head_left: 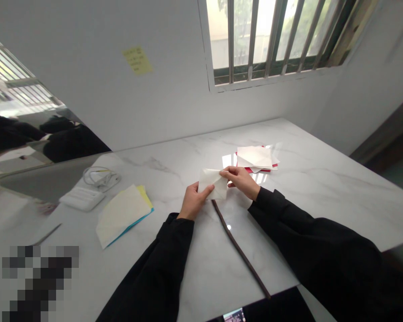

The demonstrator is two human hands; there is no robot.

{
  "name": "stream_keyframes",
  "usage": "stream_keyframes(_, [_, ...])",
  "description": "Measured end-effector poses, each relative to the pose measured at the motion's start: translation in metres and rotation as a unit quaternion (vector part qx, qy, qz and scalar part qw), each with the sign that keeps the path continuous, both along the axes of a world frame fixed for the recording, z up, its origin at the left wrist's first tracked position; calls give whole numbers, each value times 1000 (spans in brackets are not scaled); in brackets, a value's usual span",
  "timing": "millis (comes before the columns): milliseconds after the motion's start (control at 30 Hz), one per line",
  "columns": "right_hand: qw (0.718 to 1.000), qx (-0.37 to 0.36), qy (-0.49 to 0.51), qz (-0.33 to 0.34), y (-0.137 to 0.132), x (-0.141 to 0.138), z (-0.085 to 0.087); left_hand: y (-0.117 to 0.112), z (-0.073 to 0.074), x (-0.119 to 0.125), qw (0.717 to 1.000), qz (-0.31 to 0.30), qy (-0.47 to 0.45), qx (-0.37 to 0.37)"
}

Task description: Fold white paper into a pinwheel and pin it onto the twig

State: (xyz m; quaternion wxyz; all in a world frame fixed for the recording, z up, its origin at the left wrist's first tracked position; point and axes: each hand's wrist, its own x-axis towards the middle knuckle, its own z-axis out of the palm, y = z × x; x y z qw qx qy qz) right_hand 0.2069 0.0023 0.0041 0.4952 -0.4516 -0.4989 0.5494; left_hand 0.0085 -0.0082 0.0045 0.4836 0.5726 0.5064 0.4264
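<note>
Table (309, 197): marble-look slab, smooth, glossy, strong glare. Folded sheet (213, 184): off-white paper, matt. Loose stack (255, 158): same paper plus red sheets. Second stack (121, 217): cream, yellow and blue paper, matt. Sleeves (151, 273): black cloth, matt. Strip (237, 243): dark brown, dull, material unclear. Cable (99, 176): white, smooth plastic sheath. Window bars (255, 40): painted metal.

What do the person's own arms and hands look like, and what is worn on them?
The left sleeve and right sleeve are loose, long and black, reaching the wrists, with no markings visible. The left hand and right hand are bare, with no gloves or rings showing.
</note>
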Motion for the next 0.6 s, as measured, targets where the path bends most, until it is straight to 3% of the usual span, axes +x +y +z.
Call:
stream_keyframes(100, [999, -28, 24, 11, 0, 3, 1, 0, 1, -1, 1000, -16, 5, -3])
stream_keyframes(267, [999, -13, -29, 18, 6, 13, 2, 1, 1, -4, 999, -45, 10, -14])
stream_keyframes(600, [983, -58, -114, 131, 12, 37, 8, 2, 17, -10, 989, -116, 80, -46])
